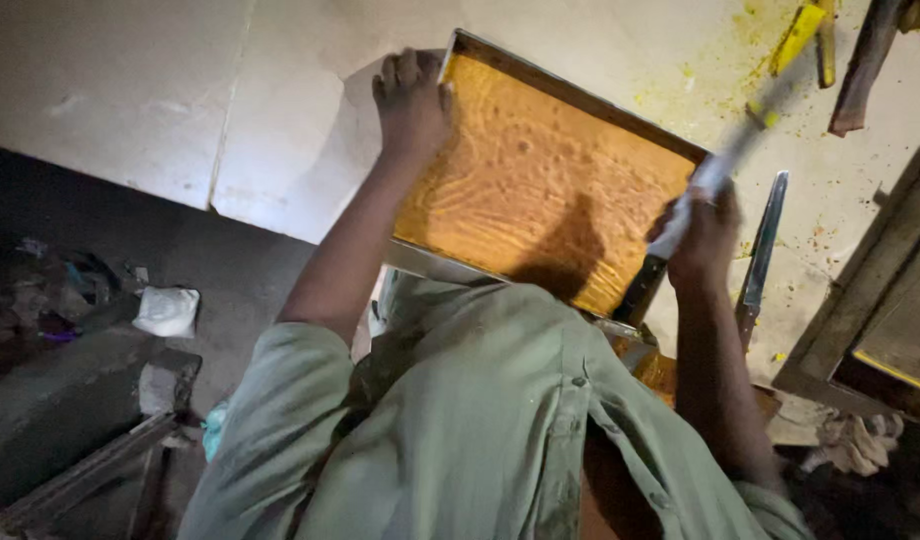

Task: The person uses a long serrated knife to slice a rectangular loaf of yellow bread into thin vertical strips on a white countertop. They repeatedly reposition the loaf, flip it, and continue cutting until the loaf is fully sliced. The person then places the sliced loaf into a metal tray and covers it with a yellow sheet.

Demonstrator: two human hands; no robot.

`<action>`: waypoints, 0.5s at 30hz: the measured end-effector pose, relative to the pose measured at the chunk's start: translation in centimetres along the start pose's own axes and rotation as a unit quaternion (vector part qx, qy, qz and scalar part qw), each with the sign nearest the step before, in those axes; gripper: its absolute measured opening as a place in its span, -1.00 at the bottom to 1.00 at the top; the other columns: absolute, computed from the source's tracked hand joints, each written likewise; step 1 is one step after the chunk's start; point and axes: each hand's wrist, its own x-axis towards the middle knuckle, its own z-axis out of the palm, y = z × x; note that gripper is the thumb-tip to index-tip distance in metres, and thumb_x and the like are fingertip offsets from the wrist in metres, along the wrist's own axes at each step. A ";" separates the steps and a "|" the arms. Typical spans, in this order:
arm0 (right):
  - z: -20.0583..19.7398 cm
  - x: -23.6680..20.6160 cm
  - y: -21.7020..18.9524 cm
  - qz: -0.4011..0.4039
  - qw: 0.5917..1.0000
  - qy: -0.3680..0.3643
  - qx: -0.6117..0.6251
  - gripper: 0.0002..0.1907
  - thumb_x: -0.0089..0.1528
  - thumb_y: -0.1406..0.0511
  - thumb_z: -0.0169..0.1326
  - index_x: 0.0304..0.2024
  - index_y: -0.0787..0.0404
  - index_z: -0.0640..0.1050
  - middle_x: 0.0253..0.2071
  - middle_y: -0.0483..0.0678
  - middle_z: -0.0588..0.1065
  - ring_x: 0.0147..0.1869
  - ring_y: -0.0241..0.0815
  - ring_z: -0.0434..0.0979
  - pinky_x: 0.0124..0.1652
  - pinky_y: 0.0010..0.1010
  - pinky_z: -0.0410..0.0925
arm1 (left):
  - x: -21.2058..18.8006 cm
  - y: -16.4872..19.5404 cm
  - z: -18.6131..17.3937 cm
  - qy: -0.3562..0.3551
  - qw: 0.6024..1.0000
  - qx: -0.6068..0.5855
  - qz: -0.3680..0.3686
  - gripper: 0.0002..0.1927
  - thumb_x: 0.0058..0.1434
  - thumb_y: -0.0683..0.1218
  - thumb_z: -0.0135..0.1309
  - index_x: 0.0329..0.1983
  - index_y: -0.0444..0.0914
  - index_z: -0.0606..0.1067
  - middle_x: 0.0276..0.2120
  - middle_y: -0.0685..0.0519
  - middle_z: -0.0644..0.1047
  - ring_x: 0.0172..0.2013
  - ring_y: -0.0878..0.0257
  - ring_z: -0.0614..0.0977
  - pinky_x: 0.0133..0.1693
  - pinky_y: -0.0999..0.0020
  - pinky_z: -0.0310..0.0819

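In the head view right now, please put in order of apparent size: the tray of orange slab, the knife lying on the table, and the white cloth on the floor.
1. Tray of orange slab, clearly largest.
2. Knife lying on the table, long but thin.
3. White cloth.
The last two are close; the cloth lies lower, so ranking is unsure.

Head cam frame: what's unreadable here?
- Knife in the right hand: blade motion-blurred, edge indistinct.
- Tray near edge: hidden behind the person's shirt.
- Second tray: cut by the right frame edge.
- Left hand fingertips: curled over the tray corner.
- Floor clutter: too dark.
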 end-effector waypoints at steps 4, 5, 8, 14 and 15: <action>6.3 1.4 -3.6 -0.166 0.762 -0.206 -0.591 -0.17 0.18 0.40 -0.06 0.53 -0.04 0.14 -0.21 0.22 0.49 -0.59 -0.01 0.45 -0.62 -0.24 0.37 | 0.4 -0.2 1.1 -0.039 0.999 -0.018 -0.030 -0.45 0.36 0.09 0.08 0.32 -0.27 0.36 0.30 -0.26 0.24 0.32 -0.30 0.22 0.23 -0.43 0.09; 7.6 2.4 -4.3 -0.211 0.632 -0.240 -0.706 -0.11 0.15 0.42 -0.06 0.56 -0.07 0.17 -0.07 0.30 0.52 -0.61 0.03 0.46 -0.62 -0.25 0.39 | 0.3 -0.3 1.2 -0.040 0.998 -0.019 -0.035 -0.43 0.35 0.10 0.09 0.32 -0.28 0.36 0.31 -0.26 0.24 0.32 -0.30 0.22 0.24 -0.43 0.08; 11.1 7.4 -5.6 -0.290 0.555 -0.284 -0.727 -0.14 0.27 0.46 -0.10 0.61 -0.12 0.11 -0.22 0.20 0.54 -0.55 -0.11 0.46 -0.65 -0.29 0.35 | 0.0 -0.4 1.4 -0.030 0.998 -0.025 -0.043 -0.44 0.32 0.11 0.09 0.29 -0.27 0.39 0.33 -0.25 0.23 0.32 -0.30 0.22 0.26 -0.43 0.07; 16.1 14.3 -6.0 -0.390 0.598 -0.358 -0.602 -0.43 0.36 0.36 -0.02 0.44 -0.08 0.38 -0.58 0.08 0.46 -0.53 -0.07 0.46 -0.37 -0.18 0.39 | -0.8 0.4 2.2 -0.007 0.998 -0.032 -0.046 -0.54 0.30 0.05 0.12 0.22 -0.21 0.46 0.28 -0.24 0.33 0.31 -0.28 0.26 0.24 -0.37 0.09; 16.5 14.5 -6.2 -0.438 0.584 -0.349 -0.588 -0.48 0.39 0.34 -0.01 0.41 -0.07 0.41 -0.53 0.07 0.48 -0.50 -0.07 0.48 -0.36 -0.21 0.39 | -0.8 0.4 2.5 0.013 0.999 -0.027 -0.044 -0.50 0.33 0.03 0.13 0.28 -0.26 0.43 0.28 -0.23 0.36 0.34 -0.23 0.28 0.26 -0.34 0.12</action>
